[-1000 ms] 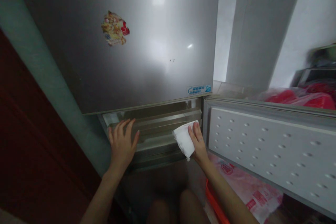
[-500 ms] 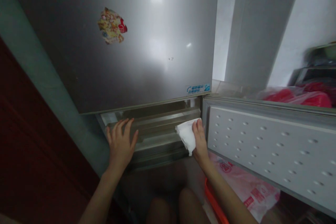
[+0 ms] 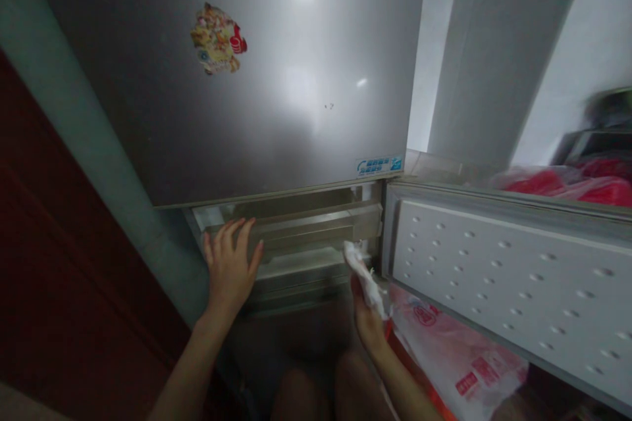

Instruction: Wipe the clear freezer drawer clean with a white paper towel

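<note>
At the far left runs a dark red panel (image 3: 59, 263), with a grey-green post (image 3: 83, 138) slanting beside it. Next comes the closed steel fridge door (image 3: 276, 79), which carries a colourful sticker (image 3: 217, 39) high up and a small blue label (image 3: 379, 165) at its lower right corner. Under that door sits a clear drawer (image 3: 301, 237). The left hand (image 3: 231, 270) lies flat and released on the drawer's left front, fingers spread, gripping nothing. Further right, the right hand (image 3: 366, 316) is clenched around a crumpled white tissue (image 3: 363, 276), whose upper end reaches the drawer's lower right corner, just beside the edge of the open lower door. Below the hands two bare knees (image 3: 320, 388) show. To the right, the open door's white inner liner (image 3: 503, 270) is dotted with dimples. Under it lies a clear bag with red print (image 3: 459, 358) over something orange. Red items (image 3: 567, 184) in plastic sit above the liner, blurred.
</note>
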### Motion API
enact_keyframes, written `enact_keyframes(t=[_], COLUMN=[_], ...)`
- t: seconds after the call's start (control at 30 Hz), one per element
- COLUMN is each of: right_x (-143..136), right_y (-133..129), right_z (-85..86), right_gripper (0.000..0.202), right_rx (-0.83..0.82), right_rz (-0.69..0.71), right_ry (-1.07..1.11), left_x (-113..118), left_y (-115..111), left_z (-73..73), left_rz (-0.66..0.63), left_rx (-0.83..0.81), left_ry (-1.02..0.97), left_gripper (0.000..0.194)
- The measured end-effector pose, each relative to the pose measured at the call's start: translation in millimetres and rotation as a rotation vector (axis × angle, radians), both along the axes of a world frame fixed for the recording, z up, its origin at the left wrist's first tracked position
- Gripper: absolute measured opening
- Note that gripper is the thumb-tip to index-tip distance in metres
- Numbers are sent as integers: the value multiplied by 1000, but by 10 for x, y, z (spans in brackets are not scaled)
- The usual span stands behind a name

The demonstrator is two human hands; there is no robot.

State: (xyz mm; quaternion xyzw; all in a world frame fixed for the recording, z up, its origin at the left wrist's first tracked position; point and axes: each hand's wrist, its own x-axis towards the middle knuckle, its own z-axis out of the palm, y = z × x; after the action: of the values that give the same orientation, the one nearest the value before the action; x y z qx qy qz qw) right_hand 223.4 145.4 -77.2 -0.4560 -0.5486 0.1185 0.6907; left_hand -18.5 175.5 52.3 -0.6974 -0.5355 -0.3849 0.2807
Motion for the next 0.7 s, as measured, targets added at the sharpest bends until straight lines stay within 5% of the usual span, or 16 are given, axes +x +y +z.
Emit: enact_keyframes(t=[0.1,0.27,0.7], right_x=[-358,-769,-1192], right_y=[-136,-124,209], right_z=[-16,287,813], right_gripper=[51,68,73], right_rx=[-122,-252,-88], right_rz=[89,525,547], right_ry=[336,1191,1294], left_x=[-2,-7,-11], left_y=[2,-9,-33], left_z=[3,13,19], left_rz=[-3,-4,-7], left_rx=[-4,-21,-25], left_ry=[-1,9,12], left_gripper=[45,44,43])
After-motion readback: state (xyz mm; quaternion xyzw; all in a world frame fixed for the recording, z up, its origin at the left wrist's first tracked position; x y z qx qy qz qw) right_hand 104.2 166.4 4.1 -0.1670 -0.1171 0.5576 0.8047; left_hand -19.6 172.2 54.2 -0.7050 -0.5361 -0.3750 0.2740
